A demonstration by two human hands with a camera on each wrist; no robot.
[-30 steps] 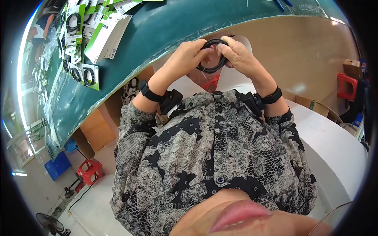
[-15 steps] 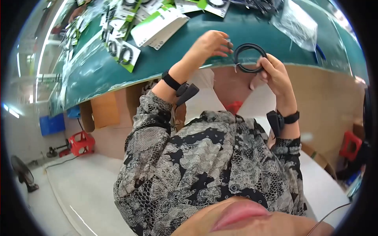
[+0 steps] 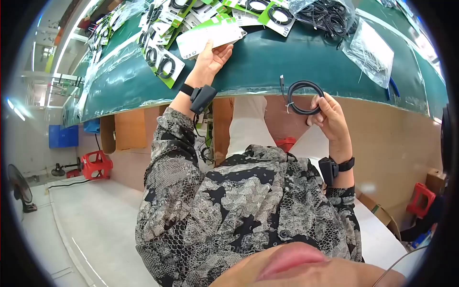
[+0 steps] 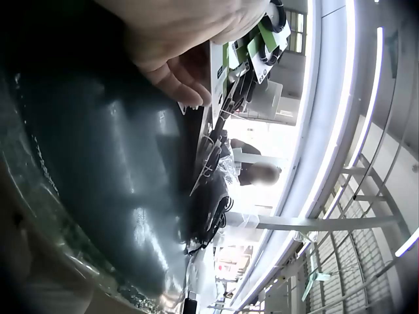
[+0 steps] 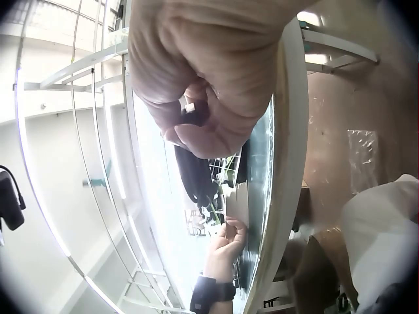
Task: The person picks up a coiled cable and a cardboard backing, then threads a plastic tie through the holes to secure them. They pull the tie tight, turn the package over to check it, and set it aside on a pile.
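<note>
The left hand is at the near edge of a stack of white and green cards, its thumb over the top card and its fingers at the edge. In the left wrist view the fingers of that hand curl beside the card edge. The right hand pinches a coiled black cable by its right side, just off the table's front edge. A white tie hangs at the coil's left, and a plug end sticks up. In the right wrist view the right hand hides much of the coil.
On the green table, carded cables lie left of and behind the stack. Loose black cables are at the back, a clear bag of ties at the right. A red stool stands at lower left.
Both hands were on the coil; the left hand let go and moved left to the card stack. The right hand kept the coil and moved right and down. The head view shifted.
</note>
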